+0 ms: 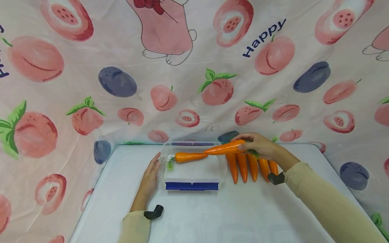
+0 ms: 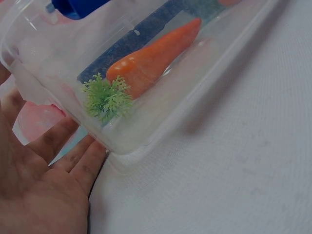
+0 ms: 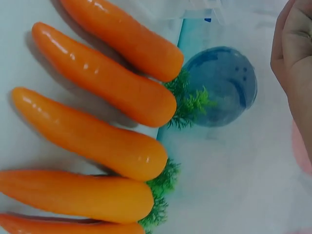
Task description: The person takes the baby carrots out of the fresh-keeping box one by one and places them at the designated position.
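In the head view my right hand (image 1: 259, 145) grips an orange carrot (image 1: 225, 147) near its thick end, and the pointed tip reaches over a transparent plastic box (image 1: 224, 173). Inside that box lies another carrot (image 1: 189, 157), its green top (image 2: 106, 97) toward the left wall. My left hand (image 1: 150, 172) is at the box's left side. The left wrist view shows this palm (image 2: 46, 192) with fairly straight fingers touching the box's end. Only part of my right hand (image 3: 298, 63) appears in the right wrist view, where the held carrot is out of sight.
Several more carrots (image 3: 92, 136) lie side by side on the white table (image 1: 243, 209), right of the box, tips toward me. A blue clasp flap (image 1: 192, 186) sticks out at the box's front. Behind the table hangs a fruit-print cloth (image 1: 188, 84).
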Available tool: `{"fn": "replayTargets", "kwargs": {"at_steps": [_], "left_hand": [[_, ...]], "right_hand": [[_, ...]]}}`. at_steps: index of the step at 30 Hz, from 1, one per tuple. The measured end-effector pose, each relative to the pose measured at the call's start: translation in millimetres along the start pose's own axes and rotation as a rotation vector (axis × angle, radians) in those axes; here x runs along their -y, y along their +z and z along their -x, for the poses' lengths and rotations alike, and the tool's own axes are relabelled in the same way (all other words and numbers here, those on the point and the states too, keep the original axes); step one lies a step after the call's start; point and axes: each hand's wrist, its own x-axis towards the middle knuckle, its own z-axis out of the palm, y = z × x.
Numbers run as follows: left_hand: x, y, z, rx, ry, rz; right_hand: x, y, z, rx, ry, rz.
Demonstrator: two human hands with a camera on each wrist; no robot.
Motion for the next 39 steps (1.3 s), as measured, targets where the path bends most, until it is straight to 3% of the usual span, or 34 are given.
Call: {"fn": "replayTargets", "kwargs": {"at_steps": [6, 12, 20, 31, 39], "left_hand": [[-1.0, -0.1, 1.0, -0.01, -0.002, -0.047], [-0.8, -0.2, 1.3, -0.006, 0.011, -0.004], [-3.3, 0.9, 1.6, -0.001, 0.008, -0.008], [-1.9, -1.7, 2.2, -0.004, -0.018, -0.036], [-1.6, -2.2, 2.3, -0.002, -0.011, -0.036]], "right_hand": [[-8, -14, 10.5, -0.033, 0.004, -0.016], [-13, -26, 20.1, -0.083, -0.049, -0.078], [-25, -45, 33.6, -0.124, -0.054, -0.139], [-35, -66, 44.1, -0.141, -0.09, -0.322], [-42, -73, 51.3, -0.209, -0.016, -0.308]]}}
